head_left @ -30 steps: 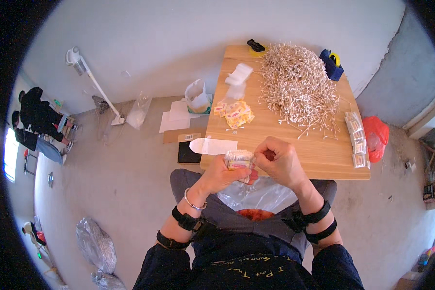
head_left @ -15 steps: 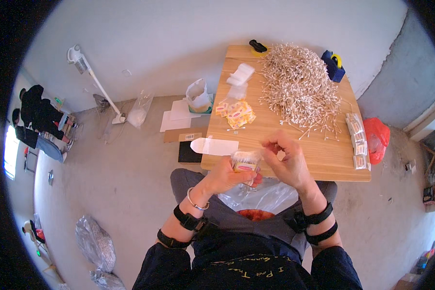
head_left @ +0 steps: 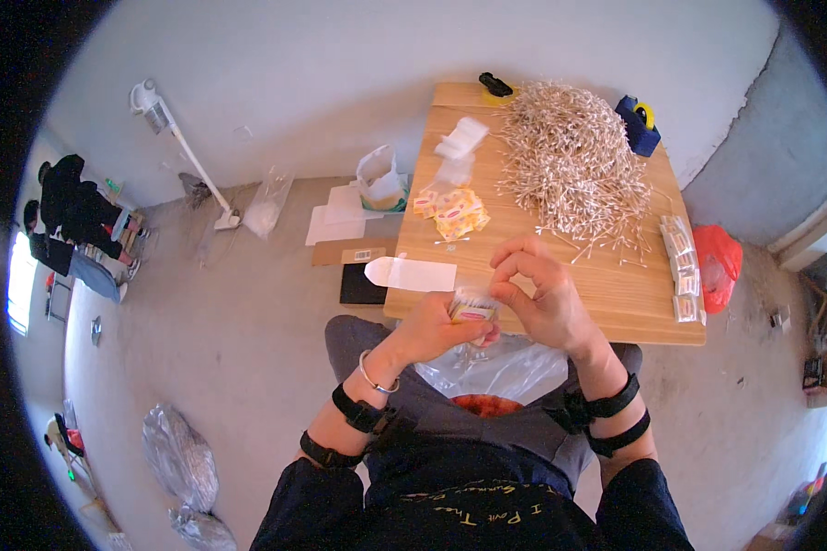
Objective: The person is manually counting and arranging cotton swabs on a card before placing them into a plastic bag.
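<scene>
Just past the table's near edge, my left hand [head_left: 429,329] is wrapped round a small clear plastic bag of cotton swabs [head_left: 474,310] with a yellow label card inside. The swab tips point up and away from me. My right hand [head_left: 544,296] is at the bag's upper right edge, thumb and forefinger pinched on what looks like its thin film. A white card with a rounded end [head_left: 412,274] lies left of the hands. On the table's far side rises a big heap of loose cotton swabs [head_left: 574,161].
Yellow label cards [head_left: 462,217] and clear plastic bags [head_left: 462,138] lie on the table's left. Filled packs [head_left: 680,266] line its right edge. A blue tape dispenser [head_left: 638,129] stands far right. A red bag [head_left: 719,266] is beside the table, cardboard [head_left: 349,253] on the floor left.
My right hand has closed in on the bag's upper edge, its thumb and forefinger coming together. The left hand keeps the bag in about the same place, slightly turned.
</scene>
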The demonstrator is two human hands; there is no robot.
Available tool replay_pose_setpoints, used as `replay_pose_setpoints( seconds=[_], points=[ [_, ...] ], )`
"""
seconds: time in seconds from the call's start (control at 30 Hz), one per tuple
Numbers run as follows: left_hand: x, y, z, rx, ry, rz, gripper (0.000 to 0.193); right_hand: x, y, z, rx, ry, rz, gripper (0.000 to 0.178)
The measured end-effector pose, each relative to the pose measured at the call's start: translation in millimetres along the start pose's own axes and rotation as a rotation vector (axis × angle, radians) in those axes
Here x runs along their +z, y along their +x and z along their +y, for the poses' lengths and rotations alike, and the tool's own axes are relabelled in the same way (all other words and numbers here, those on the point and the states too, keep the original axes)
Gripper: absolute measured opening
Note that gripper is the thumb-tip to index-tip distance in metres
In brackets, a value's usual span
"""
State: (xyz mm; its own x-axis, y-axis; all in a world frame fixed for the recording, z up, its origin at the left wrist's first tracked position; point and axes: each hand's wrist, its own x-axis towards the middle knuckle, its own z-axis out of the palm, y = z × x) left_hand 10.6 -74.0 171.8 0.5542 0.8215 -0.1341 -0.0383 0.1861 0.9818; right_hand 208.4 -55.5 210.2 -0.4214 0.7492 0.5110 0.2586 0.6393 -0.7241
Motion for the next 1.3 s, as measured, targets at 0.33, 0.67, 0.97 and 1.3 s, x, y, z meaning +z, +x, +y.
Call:
replay_pose_setpoints(
  seconds=[0.33,0.67,0.97,1.3],
  points=[
    [-1.6,3.1,-1.9,0.031,0.183,0.026,0.019,-2.2,1.7,-1.3,0.044,0.059,-0.015,0.021],
    [-6.8,5.7,-16.5,0.079,0.083,0.011,0.024,-8.7,1.5,5.8,0.112,0.075,-0.128,0.015],
    [-5.3,10.5,-24.3,0.247,0.37,0.151,0.024,4.9,-9.1,10.2,0.202,0.183,-0.03,0.017],
    [-0.1,36.7,-55.6,0.316,0.061,0.427,0.047,23.8,-29.6,54.9,0.29,0.238,0.033,0.019]
  ],
)
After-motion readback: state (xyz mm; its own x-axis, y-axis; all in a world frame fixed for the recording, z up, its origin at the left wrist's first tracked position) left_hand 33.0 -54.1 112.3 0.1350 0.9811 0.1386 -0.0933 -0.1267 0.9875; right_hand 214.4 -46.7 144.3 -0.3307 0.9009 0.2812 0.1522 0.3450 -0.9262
